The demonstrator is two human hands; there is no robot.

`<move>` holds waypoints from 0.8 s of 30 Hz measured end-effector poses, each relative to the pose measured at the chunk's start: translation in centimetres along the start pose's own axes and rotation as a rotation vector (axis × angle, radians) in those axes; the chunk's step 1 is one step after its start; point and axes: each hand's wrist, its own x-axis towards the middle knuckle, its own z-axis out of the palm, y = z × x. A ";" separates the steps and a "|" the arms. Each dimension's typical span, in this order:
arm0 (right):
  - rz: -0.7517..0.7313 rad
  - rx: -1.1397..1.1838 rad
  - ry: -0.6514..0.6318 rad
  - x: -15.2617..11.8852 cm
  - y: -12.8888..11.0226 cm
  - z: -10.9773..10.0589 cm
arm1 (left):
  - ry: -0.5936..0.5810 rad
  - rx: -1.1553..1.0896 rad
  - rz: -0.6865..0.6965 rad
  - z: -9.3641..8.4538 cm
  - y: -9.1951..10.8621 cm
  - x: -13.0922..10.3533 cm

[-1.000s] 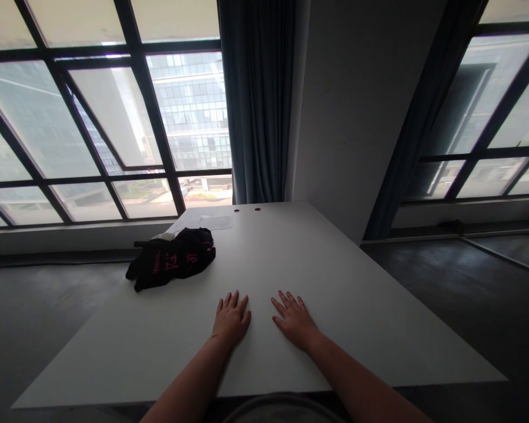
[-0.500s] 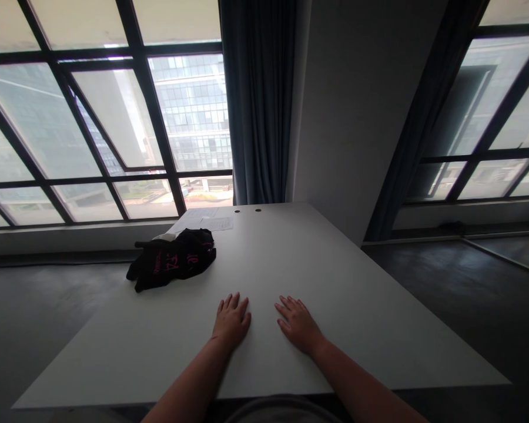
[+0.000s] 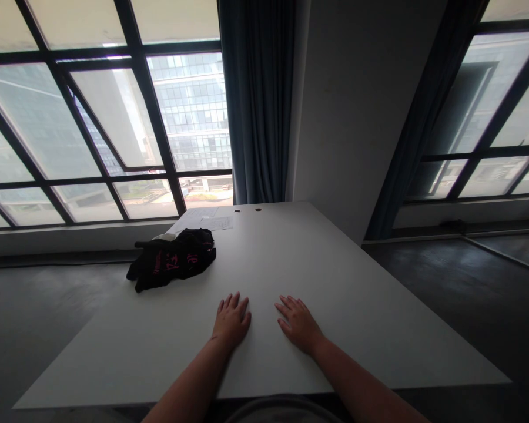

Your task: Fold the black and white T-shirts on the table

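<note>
My left hand (image 3: 232, 319) lies palm down on the white table (image 3: 264, 264), fingers spread and holding nothing. Across a short gap, my right hand (image 3: 298, 322) rests flat on the same surface, also open with its fingers apart. Beyond my left hand, to its left, a crumpled black cloth (image 3: 176, 261), perhaps a garment, bears pinkish-red lettering. It lies by the table's left edge, and neither hand touches it.
Sheets of paper (image 3: 216, 222) lie at the far left of the table, behind the black cloth. Two small round holes (image 3: 258, 210) are near the far edge. Beyond stand a blue curtain (image 3: 260, 117), a grey wall (image 3: 352, 117) and a tilted-open window pane (image 3: 119, 117).
</note>
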 end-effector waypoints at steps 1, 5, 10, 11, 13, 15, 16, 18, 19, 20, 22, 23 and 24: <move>-0.001 0.002 0.001 0.0 0.0 -0.1 | 0.001 0.000 0.000 0.0 0.0 0.0; 0.001 0.004 -0.011 -0.1 -0.2 -0.5 | 0.016 0.001 0.007 0.4 -0.1 0.1; 0.004 0.003 -0.015 -0.1 -0.4 -0.7 | 0.046 0.009 0.039 1.2 -1.1 0.7; 0.003 0.003 -0.012 -0.1 -0.4 -0.7 | 0.059 0.014 0.061 1.2 -1.4 1.0; 0.001 0.005 -0.008 0.0 -0.3 -0.6 | 0.081 0.033 0.100 0.8 -2.2 2.0; -0.001 0.006 -0.009 0.0 -0.2 -0.4 | 0.072 0.055 0.086 -0.3 -3.1 3.4; -0.003 0.007 -0.011 0.0 -0.1 -0.4 | 0.057 0.064 0.058 -1.1 -3.5 4.2; -0.009 0.007 -0.010 0.0 0.0 -0.3 | 0.046 0.082 -0.002 -3.2 -4.4 6.2; -0.010 0.008 -0.008 0.0 0.1 -0.2 | 0.066 0.095 -0.016 -4.5 -4.9 7.2; -0.009 0.008 -0.007 0.0 0.1 -0.2 | 0.097 0.109 -0.018 -5.8 -5.4 8.2; -0.005 0.008 -0.010 0.0 0.2 -0.1 | 0.171 0.132 -0.018 -8.6 -6.5 10.2; -0.002 0.007 -0.014 0.1 0.2 -0.1 | 0.206 0.143 -0.024 -9.8 -7.2 11.1; 0.000 0.007 -0.017 0.1 0.2 -0.1 | 0.232 0.154 -0.034 -11.0 -8.0 11.9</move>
